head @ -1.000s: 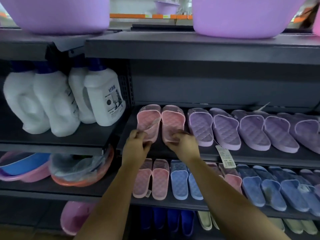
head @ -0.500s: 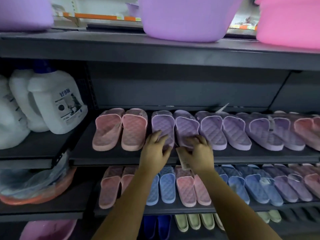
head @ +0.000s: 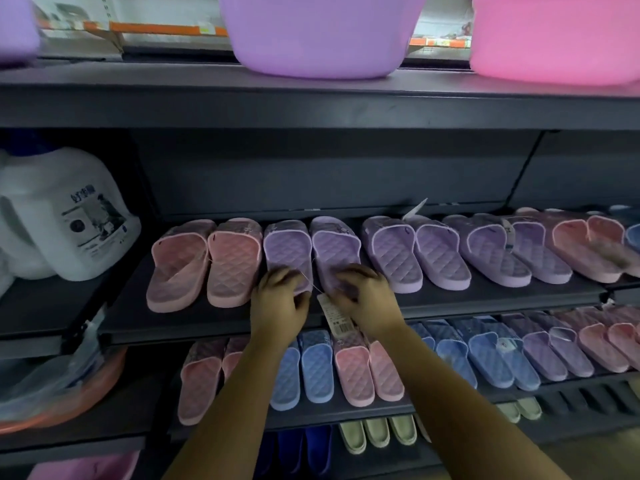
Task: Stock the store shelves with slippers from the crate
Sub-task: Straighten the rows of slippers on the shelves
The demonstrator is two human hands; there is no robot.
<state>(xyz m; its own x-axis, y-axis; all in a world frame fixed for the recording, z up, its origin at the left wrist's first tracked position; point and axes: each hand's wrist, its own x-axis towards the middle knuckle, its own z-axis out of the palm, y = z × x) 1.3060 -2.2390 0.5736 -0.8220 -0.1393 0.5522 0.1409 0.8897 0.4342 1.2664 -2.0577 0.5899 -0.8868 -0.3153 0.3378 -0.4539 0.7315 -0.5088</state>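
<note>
Middle shelf (head: 242, 320): carries one row of slippers, heels toward the aisle.

The pair in hand lies second from the 9 o'clock end. The left purple slipper (head: 287, 247) and right purple slipper (head: 334, 247) sit close side by side. Their long axes run 12 to 6, toes at 12 against the shelf back.

The left grip (head: 278, 306) curls over the heel of the left slipper. The right grip (head: 367, 303) curls over the heel of the right. Each slipper extends toward 12 o'clock from its own grip, so neither hand needs to cross.

A paper tag (head: 337, 315) hangs between the grips, over the shelf lip.

Assessment: any squaring-up is a short push toward 12. The crate is not in view.
</note>
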